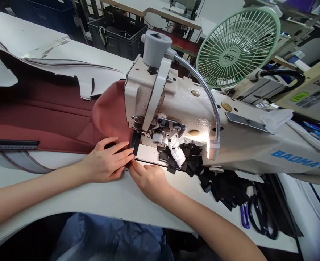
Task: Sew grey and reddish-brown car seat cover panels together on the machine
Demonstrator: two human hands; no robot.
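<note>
A dark red fabric piece runs from the left to the needle area of a sewing machine. A narrow black strip lies across its end beside the presser area. My left hand rests on the fabric with fingers stretched out, their tips touching the strip. Close against those fingertips, my right hand pinches the near end of the strip at the fabric edge. The exact pinch point is partly hidden by the fingers.
Cut black pieces are heaped right of the needle. Dark-handled scissors and a purple-handled tool lie farther right. A green fan stands behind the machine, near a control box. Black crates sit beyond the table.
</note>
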